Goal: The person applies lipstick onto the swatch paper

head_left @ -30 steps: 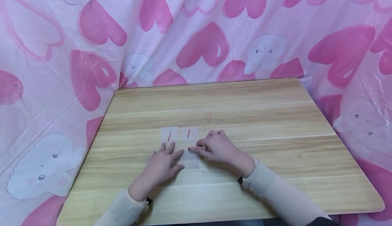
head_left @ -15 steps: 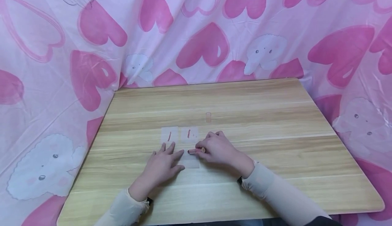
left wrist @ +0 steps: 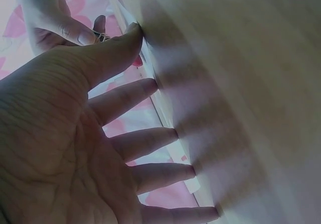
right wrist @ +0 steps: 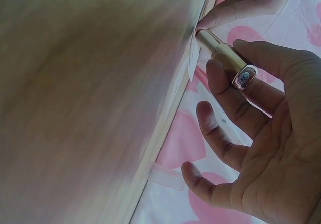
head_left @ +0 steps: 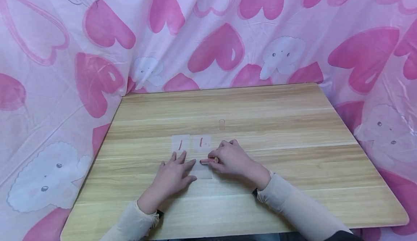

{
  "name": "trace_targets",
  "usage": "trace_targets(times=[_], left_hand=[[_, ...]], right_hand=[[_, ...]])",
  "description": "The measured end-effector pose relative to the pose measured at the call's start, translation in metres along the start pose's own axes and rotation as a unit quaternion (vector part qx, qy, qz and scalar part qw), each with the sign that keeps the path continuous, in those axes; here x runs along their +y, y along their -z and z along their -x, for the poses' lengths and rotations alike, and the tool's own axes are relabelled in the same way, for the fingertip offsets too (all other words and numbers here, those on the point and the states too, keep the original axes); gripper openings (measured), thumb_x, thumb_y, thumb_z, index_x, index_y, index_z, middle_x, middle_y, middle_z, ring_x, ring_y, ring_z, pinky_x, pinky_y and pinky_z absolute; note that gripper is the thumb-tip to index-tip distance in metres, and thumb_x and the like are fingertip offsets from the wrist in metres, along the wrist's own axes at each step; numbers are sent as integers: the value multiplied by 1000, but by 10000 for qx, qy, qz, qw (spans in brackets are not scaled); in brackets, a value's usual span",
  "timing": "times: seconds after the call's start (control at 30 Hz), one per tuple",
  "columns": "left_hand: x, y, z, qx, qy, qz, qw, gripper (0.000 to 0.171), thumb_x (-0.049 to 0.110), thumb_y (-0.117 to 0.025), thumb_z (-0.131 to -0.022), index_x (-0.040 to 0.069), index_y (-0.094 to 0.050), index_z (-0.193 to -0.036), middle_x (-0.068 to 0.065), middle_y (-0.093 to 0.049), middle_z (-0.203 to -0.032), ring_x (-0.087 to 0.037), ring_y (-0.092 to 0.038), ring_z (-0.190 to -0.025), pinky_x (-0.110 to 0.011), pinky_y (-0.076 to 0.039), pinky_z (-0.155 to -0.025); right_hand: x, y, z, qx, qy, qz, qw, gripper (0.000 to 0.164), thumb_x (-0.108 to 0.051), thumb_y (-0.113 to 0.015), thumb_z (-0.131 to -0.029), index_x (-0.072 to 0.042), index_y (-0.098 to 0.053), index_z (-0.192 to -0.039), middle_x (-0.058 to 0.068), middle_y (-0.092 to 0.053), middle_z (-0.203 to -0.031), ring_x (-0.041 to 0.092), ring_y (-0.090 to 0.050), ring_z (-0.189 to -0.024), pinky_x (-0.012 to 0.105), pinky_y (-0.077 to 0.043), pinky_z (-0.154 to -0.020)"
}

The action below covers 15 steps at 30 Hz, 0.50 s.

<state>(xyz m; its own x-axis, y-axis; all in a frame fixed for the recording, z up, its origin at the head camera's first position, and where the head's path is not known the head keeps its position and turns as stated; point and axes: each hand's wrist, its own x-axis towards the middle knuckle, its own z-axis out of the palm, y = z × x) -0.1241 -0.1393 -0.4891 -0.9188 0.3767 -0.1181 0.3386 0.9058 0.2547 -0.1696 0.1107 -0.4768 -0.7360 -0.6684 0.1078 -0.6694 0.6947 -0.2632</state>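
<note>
Since the right hand [head_left: 235, 158] pinches the lipstick [head_left: 208, 161] in its fingertips, I log that as a grip, spare fingers loosely bent; left hand [head_left: 171, 177] is spread wide, index and thumb at the near paper [head_left: 204, 173]. What counts from my end: lipstick lies left of the right palm, long axis roughly crosswise on the table [head_left: 286, 125], tip over the near paper and just beside the left index; whether it touches, I can't tell.
</note>
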Motion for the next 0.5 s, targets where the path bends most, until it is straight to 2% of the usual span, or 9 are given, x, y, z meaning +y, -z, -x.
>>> trace_targets(times=[0.3,0.5], left_hand=[[0,0,0,-29,9,43,10000,58,55,-70,-89,28,-62,-139,-17,-41,-155,-53,-36,-139,-81,-32,-96],[-1,-1,0,-27,2,51,10000,58,55,-70,-89,29,-62,-140,-17,-41,-156,-53,-36,-139,-81,-32,-96]], right_hand=[[-1,0,1,55,77,-35,9999,17,-41,-69,-93,-30,-78,-101,-20,-68,-79,9,-51,-80,42,-39,-78],[-4,1,2,20,103,-34,9999,16,-42,-69,-92,-31,-78,-99,-23,-62,-72,10,-52,-81,44,-40,-81]])
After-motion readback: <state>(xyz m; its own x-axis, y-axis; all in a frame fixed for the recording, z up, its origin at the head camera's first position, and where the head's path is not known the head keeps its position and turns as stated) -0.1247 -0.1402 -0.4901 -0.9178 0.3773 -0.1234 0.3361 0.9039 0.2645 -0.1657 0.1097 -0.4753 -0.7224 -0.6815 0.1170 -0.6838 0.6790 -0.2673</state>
